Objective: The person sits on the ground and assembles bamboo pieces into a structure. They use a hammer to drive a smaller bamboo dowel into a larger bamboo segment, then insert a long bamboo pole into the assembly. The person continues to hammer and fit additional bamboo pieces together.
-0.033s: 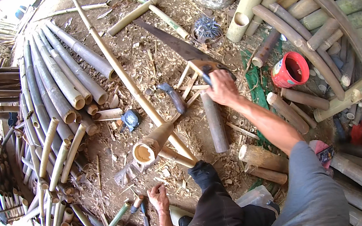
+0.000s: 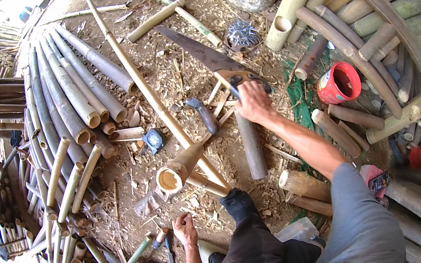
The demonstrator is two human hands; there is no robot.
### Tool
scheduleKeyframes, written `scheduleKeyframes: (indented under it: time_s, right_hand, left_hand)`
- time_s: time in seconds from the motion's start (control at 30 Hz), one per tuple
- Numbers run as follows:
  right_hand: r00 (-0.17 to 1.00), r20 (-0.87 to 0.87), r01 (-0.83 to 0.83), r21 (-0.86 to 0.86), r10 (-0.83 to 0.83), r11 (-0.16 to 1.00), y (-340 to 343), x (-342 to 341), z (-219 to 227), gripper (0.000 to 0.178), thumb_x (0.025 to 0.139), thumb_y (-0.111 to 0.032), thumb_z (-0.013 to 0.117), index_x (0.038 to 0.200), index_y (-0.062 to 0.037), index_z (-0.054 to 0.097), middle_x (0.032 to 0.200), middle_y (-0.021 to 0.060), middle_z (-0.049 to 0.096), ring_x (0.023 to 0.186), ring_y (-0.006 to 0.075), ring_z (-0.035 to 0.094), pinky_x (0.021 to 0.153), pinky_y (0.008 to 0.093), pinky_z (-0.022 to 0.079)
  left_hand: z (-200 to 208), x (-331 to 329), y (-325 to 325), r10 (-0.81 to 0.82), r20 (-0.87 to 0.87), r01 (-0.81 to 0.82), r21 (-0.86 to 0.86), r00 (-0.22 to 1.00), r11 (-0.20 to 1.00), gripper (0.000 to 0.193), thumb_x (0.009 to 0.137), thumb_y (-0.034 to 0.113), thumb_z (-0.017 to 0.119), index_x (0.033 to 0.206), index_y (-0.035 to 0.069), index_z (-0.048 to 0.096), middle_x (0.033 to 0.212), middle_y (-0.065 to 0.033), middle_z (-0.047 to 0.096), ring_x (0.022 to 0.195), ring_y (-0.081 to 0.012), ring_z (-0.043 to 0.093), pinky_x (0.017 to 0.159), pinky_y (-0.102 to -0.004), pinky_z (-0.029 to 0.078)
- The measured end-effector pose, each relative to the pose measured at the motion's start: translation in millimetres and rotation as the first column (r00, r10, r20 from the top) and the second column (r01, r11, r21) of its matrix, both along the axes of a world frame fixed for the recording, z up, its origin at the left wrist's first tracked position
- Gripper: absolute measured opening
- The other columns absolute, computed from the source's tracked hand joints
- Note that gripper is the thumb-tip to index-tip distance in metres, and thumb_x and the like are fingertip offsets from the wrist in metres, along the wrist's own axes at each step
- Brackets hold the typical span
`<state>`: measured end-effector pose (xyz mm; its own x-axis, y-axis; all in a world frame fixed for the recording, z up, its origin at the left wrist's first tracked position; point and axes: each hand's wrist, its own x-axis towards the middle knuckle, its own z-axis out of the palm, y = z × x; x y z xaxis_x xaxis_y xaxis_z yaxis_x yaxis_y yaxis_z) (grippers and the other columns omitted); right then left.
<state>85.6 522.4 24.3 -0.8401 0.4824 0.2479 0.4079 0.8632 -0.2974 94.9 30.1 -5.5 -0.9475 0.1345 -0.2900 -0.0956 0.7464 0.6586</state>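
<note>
Bamboo pieces around a handsaw, right hand at its handle

The handsaw (image 2: 205,55) lies on the ground among shavings, its blade pointing away from the person and to the left. The right hand (image 2: 253,101) is at the handle end, with the fingers bent. Beside these fingers is a narrow strip (image 2: 225,83); I cannot tell if they grasp the handle, the strip, or both. Just below this hand lies a short grey bamboo tube (image 2: 253,149).

The left hand (image 2: 185,230) is low, near a slim dark tool (image 2: 170,251). Its fingers curl inward and nothing shows in them, but how firmly they close I cannot tell.

Between the hands, a thick bamboo tube (image 2: 185,160) crosses over a long pole (image 2: 143,81). A blue tape measure (image 2: 154,139) lies to the left, and a red bucket (image 2: 327,86) stands to the right.
</note>
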Motion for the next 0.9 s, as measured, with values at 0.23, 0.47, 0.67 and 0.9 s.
scheduleKeyframes:
  time_s: [0.23, 0.47, 0.67, 0.9]
  right_hand:
    - [0.999, 0.002, 0.032, 0.317, -0.034, 0.948, -2.3, -113.3, -61.2, 0.052, 0.083, -0.034, 0.071, 0.12, -0.0002, 0.057, 0.113, 0.0176, 0.056, 0.112, 0.0336, 0.05, 0.097, 0.0552, 0.035]
    - [0.832, 0.434, 0.419, -0.081, -0.346, 0.904, 99.1, -32.3, -65.5, 0.033, 0.094, -0.023, 0.053, 0.118, -0.0009, 0.059, 0.12, 0.0235, 0.057, 0.111, 0.0421, 0.059, 0.093, 0.0527, 0.048]
    - [0.871, 0.415, 0.302, -0.03, -0.263, 0.953, 61.3, -17.6, -36.5, 0.033, 0.096, -0.028, 0.053, 0.113, 0.001, 0.058, 0.116, 0.0276, 0.057, 0.104, 0.0467, 0.062, 0.089, 0.0553, 0.049]
    - [0.878, 0.428, 0.45, -0.583, -0.216, 0.676, 78.9, 77.3, 30.4, 0.033, 0.104, -0.033, 0.048, 0.101, -0.0026, 0.06, 0.07, 0.002, 0.051, 0.045, 0.0138, 0.048, 0.037, 0.0322, 0.037]
  left_hand:
    - [18.3, -1.7, 18.4, 0.196, 0.282, -0.289, 0.34, 0.939, 0.895, 0.018, 0.09, 0.01, 0.064, 0.099, -0.004, 0.07, 0.079, -0.0066, 0.07, 0.068, -0.0113, 0.065, 0.063, -0.0239, 0.051]
    - [23.9, 11.5, 0.4, 0.249, 0.413, -0.39, 0.302, 0.876, 0.87, 0.026, 0.093, 0.016, 0.064, 0.102, -0.008, 0.065, 0.085, -0.0147, 0.071, 0.077, -0.0196, 0.071, 0.071, -0.0295, 0.059]
    - [37.1, 23.1, 31.8, 0.158, 0.579, -0.493, 0.484, 0.8, 0.723, 0.034, 0.096, 0.008, 0.062, 0.121, -0.006, 0.045, 0.096, -0.019, 0.071, 0.084, -0.0242, 0.072, 0.074, -0.0323, 0.06]
    - [91.6, 12.5, 83.9, 0.046, 0.787, -0.717, 0.535, 0.615, 0.447, 0.027, 0.092, 0.016, 0.069, 0.113, -0.001, 0.063, 0.098, -0.008, 0.067, 0.085, -0.0195, 0.069, 0.077, -0.0338, 0.059]
